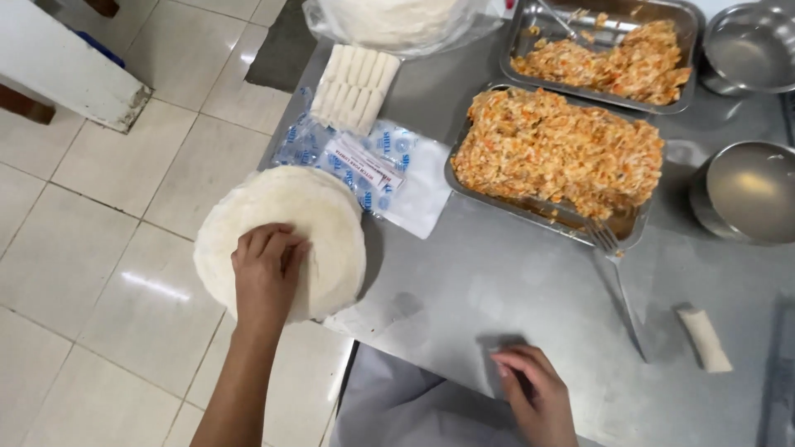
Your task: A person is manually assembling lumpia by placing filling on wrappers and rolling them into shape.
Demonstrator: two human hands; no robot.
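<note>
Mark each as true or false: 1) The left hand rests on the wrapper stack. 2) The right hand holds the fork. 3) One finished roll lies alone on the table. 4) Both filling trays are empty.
1) True: the left hand presses on the round wrapper stack.
2) False: the right hand lies on the steel table; the fork leans on the near tray.
3) True: the roll lies at the right.
4) False: both hold orange filling.

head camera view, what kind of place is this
Probably a food-prep kitchen: a steel table holds metal trays of filling, finished rolls, and a wrapper stack under the left hand.
</note>
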